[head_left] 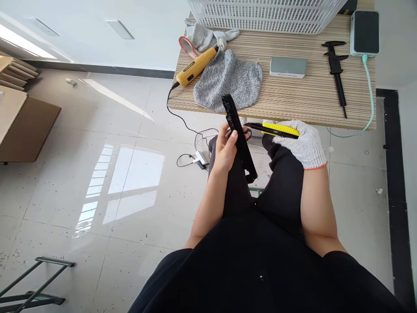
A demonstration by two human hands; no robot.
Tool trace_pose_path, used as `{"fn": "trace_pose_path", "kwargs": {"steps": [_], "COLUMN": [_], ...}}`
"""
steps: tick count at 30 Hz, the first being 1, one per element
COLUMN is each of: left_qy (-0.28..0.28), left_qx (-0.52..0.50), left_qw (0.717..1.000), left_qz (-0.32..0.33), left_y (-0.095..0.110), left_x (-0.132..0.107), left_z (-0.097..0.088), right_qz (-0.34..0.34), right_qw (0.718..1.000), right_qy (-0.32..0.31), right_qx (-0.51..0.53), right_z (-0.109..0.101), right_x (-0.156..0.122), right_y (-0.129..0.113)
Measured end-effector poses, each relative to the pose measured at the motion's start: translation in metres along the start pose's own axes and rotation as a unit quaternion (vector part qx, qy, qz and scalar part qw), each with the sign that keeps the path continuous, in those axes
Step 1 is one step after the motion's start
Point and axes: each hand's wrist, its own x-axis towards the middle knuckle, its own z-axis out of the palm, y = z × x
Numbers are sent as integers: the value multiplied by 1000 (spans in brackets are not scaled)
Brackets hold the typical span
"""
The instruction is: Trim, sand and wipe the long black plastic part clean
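My bare left hand [227, 148] is closed around a long black plastic part [243, 145], held tilted above my lap. A white knit glove with an orange cuff covers my right hand [302, 141], which grips a yellow and black utility knife [280, 129]. The knife points left, its tip close to the black part; whether they touch I cannot tell. Just beyond the hands, a grey cloth [230, 80] lies at the table's near edge.
On the wooden table [293, 100] are a yellow corded tool [197, 66], another glove [203, 37], a sharpening stone [288, 67], a black caliper [335, 71], a phone [365, 32] on a cable and a white basket [267, 15]. A cardboard box [29, 121] stands left.
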Motion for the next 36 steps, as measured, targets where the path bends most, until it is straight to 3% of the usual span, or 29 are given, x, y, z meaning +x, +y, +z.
{"fn": "trace_pose_path", "kwargs": {"steps": [9,14,17,21,28,33,36], "left_qy": [52,35,15,41,49,48,51], "left_qx": [49,0,-30,-12,17,30,40], "left_qw": [997,997,998,998,998,998,997], "left_qz": [36,69,59,36,33,40,53], "left_y": [-9,-9,-8,-8,-8,-15,-18], "left_x": [-1,-1,0,0,2,3,4], "left_z": [6,4,4,6,2,0,1], "right_qz": [-11,-29,-39,-43,-43,-72,-70], "right_qw": [999,999,998,998,998,995,995], "right_qy": [26,33,46,53,29,-55,-31], "right_qx": [28,28,14,5,27,-37,-71], "right_z": [-2,0,2,2,-2,2,4], "right_x": [-3,-2,-2,-2,-4,-4,-3], "right_y": [-6,2,8,8,3,4,5]}}
